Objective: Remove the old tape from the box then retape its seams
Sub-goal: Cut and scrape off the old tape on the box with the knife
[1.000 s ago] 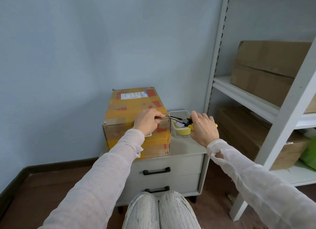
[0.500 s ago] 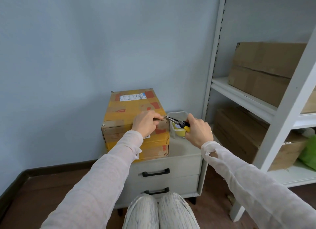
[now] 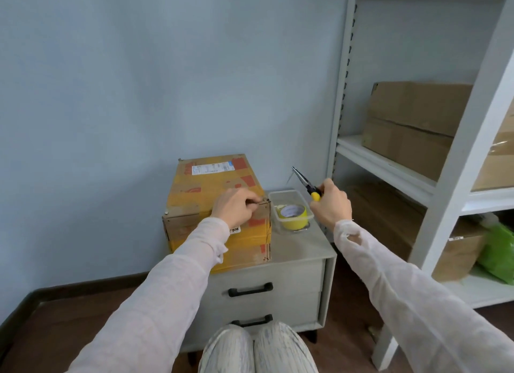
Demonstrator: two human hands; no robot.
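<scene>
A cardboard box [image 3: 203, 189] wrapped in yellow tape with red patches and a white label stands on a grey drawer cabinet [image 3: 294, 247]. My left hand [image 3: 236, 207] rests on the box's near right top corner, fingers curled and pinching at the edge there. My right hand [image 3: 331, 203] grips yellow-handled needle-nose pliers [image 3: 304, 182], jaws closed and pointing up-left, raised clear of the box. A roll of yellow tape [image 3: 293, 215] lies in a clear plastic tub [image 3: 283, 196] beside the box.
A white metal shelf rack [image 3: 461, 155] stands to the right with cardboard boxes [image 3: 411, 122] on its shelves and a green bag [image 3: 498, 250] lower down. A blue wall lies behind the cabinet. My knees [image 3: 258, 347] are just before the drawers.
My right hand has pulled the pliers away from the box corner, up and to the right. My left hand stays on the corner. The camera has tilted up a little.
</scene>
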